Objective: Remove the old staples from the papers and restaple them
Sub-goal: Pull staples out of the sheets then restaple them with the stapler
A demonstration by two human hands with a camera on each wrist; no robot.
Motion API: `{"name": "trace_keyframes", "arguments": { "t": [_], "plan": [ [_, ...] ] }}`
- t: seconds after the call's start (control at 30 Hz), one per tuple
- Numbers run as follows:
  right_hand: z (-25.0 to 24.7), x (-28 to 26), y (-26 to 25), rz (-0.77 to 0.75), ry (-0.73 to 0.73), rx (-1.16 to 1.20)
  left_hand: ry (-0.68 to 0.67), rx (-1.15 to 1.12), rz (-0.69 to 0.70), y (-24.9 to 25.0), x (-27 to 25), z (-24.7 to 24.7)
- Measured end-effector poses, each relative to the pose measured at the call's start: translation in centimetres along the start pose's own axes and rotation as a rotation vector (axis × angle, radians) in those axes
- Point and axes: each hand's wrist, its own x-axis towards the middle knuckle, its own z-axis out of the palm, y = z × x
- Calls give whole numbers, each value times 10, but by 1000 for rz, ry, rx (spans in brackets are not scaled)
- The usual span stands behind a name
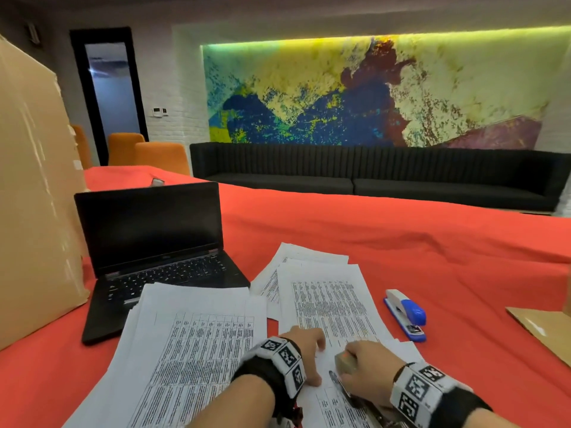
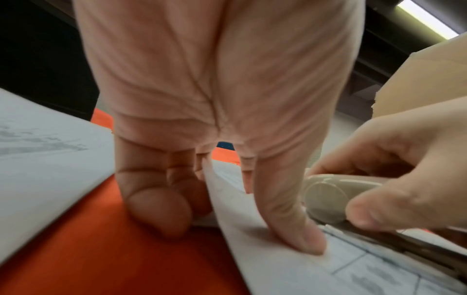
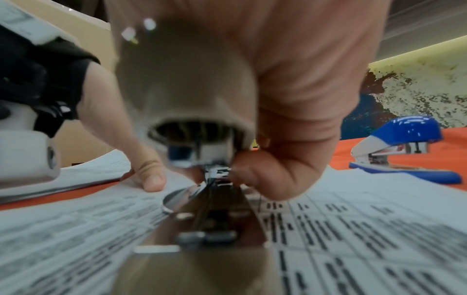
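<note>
A beige stapler [image 1: 344, 362] with a long metal base sits on the near edge of a stack of printed papers [image 1: 333, 304]. My right hand [image 1: 355, 366] grips the stapler's head from above, fingers curled round it. In the right wrist view the stapler [image 3: 192, 99] has its mouth over the paper. My left hand [image 1: 318, 362] lies just left of it. In the left wrist view its thumb [image 2: 298, 225] presses flat on the sheet, and the outer fingers [image 2: 161, 211] curl onto the cloth beside the paper's edge. A second paper stack [image 1: 191, 350] lies to the left.
A blue and white stapler [image 1: 406, 315] lies on the red tablecloth [image 1: 432, 257] right of the papers. An open black laptop [image 1: 154, 242] stands at the left, with a big cardboard box [image 1: 34, 196] beside it. A flat cardboard piece [image 1: 547, 332] is at the right edge.
</note>
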Motion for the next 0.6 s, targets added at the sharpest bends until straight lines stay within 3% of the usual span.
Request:
{"name": "trace_keyframes", "arguments": {
  "t": [0.27, 0.6],
  "plan": [
    [2, 0, -7, 106, 20, 58, 2, -46, -62, 1, -2, 5],
    [4, 5, -8, 51, 39, 60, 9, -67, -76, 1, 1, 8]
  ]
}}
